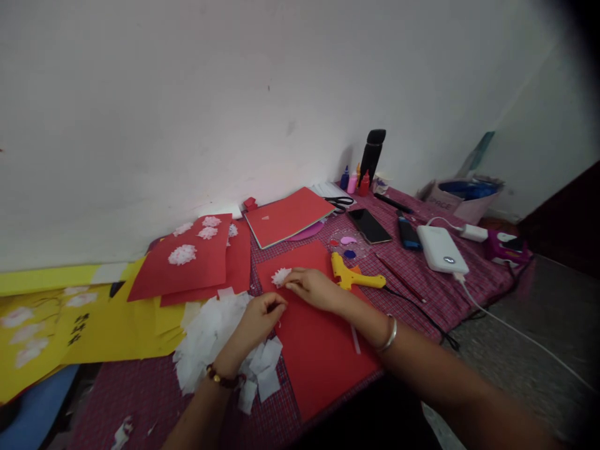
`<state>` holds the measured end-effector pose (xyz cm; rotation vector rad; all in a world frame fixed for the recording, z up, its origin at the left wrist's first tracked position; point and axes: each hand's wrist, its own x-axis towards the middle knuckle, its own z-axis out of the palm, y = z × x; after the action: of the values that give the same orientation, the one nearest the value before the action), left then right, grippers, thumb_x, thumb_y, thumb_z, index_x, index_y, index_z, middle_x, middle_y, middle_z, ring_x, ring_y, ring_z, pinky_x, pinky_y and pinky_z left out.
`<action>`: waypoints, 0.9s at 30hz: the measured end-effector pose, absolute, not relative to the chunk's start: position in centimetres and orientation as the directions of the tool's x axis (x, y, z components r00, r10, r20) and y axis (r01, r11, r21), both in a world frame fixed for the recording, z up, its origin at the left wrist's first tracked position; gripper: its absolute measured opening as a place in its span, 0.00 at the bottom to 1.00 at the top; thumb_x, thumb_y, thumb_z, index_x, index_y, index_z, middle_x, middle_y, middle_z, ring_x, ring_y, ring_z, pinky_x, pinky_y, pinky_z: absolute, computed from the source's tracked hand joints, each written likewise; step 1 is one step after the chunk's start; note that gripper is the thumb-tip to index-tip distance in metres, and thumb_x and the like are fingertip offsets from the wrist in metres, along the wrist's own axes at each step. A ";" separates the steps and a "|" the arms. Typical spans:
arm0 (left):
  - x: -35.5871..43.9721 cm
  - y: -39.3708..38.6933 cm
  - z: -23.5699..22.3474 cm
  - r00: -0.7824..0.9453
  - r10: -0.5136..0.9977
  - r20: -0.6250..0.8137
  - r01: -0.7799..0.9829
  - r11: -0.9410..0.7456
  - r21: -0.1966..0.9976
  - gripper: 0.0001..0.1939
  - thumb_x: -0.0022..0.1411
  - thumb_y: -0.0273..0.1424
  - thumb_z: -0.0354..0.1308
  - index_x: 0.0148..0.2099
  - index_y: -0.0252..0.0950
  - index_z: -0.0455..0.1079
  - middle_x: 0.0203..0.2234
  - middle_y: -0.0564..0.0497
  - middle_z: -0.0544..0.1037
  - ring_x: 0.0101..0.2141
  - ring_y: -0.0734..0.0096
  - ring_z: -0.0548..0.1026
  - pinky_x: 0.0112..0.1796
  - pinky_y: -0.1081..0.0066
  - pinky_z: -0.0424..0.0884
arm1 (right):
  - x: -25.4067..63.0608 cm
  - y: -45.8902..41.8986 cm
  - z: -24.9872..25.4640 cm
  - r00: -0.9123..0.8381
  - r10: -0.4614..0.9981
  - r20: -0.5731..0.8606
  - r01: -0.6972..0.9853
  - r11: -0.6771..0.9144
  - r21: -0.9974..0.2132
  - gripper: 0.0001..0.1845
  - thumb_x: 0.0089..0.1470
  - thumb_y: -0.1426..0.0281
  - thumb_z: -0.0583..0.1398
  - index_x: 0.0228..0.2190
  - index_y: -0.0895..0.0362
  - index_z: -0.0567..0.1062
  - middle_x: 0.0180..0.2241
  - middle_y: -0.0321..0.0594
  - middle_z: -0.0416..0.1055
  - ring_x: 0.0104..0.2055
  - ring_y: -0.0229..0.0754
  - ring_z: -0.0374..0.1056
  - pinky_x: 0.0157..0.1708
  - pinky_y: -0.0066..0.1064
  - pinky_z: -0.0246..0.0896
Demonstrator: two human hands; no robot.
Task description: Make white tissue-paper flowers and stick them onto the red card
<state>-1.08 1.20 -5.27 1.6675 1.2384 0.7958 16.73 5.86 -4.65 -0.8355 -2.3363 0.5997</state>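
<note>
Nearby, a palette (360,246) of paint (349,240) beyond right hand (315,287), pinched at white tuft (279,277) (left hand (259,319) loosely curled, both holds unclear).

Black glossy rectangular phone (369,225) flat on the right side; blue-and-black oblong object (409,234) right of it; white rectangular power bank (437,245) further right, white cable (520,340) trailing off right; white plastic plug adapter (474,233) at purple socket box (504,251); tall black bottle (372,157) far by the wall; pale open-topped bag (450,203) far right, blue material (471,189) inside.
</note>
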 end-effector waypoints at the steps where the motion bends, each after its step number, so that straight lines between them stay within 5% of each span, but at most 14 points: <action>1: -1.1 1.2 -5.3 0.292 0.956 -0.019 0.387 -0.100 0.917 0.06 0.53 0.29 0.53 0.26 0.35 0.69 0.18 0.55 0.69 0.21 0.75 0.65 0.23 0.77 0.59 | 16.8 6.0 -4.7 -0.605 0.696 0.386 0.391 0.682 -0.618 0.13 0.58 0.73 0.50 0.36 0.59 0.74 0.37 0.44 0.72 0.42 0.39 0.66 0.43 0.28 0.56; 11: -0.9 1.2 -5.1 0.306 0.951 -0.042 0.447 -0.104 0.888 0.07 0.54 0.30 0.51 0.27 0.34 0.67 0.19 0.55 0.67 0.21 0.76 0.65 0.24 0.77 0.60 | 17.0 6.5 -4.4 -0.525 0.793 0.311 0.418 0.558 -0.717 0.12 0.58 0.72 0.50 0.28 0.60 0.72 0.27 0.39 0.70 0.29 0.36 0.64 0.32 0.26 0.57; 27: -1.0 1.3 -5.2 0.312 0.950 -0.020 0.485 -0.141 0.863 0.07 0.54 0.29 0.50 0.28 0.34 0.68 0.19 0.55 0.69 0.22 0.76 0.65 0.25 0.76 0.60 | 16.5 6.8 -5.9 -0.535 0.760 0.368 0.379 0.605 -0.700 0.12 0.57 0.74 0.51 0.33 0.61 0.75 0.36 0.44 0.74 0.40 0.39 0.68 0.43 0.28 0.59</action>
<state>-1.00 1.32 -5.24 1.7628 1.2924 0.7178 16.49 6.79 -5.92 -0.8941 -2.1608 0.7346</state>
